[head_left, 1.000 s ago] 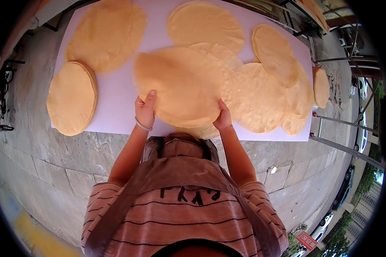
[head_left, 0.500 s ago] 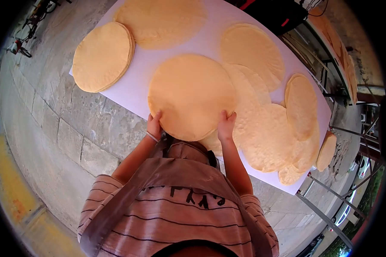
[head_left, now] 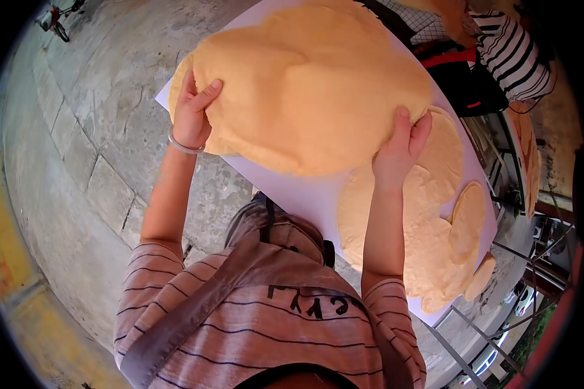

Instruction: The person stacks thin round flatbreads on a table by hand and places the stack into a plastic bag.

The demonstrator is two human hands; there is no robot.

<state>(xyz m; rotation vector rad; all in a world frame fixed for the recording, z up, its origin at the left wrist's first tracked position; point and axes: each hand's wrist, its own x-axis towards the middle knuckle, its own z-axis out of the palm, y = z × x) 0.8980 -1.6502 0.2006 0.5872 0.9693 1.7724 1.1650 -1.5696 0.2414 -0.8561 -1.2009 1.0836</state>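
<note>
A large thin yellowish round sheet is stretched between my hands over the pale table. Its left part is gripped by my left hand, thumb on top and a bracelet at the wrist. My right hand pinches the right edge, thumb on top. Part of another round stack shows at the far left, mostly hidden by the held sheet. Overlapping round sheets lie right of my right arm. Whether I hold one sheet or several layers is unclear.
Beyond the table's far right corner is a person in a striped top, beside a black and red item. A small round stack lies near the right edge. Metal bars stand at lower right. A motorbike is far left.
Both hands have moved away from my body and farther apart, carrying the sheet up and to the left over the stack there. The view has turned, and the striped person has come into sight.
</note>
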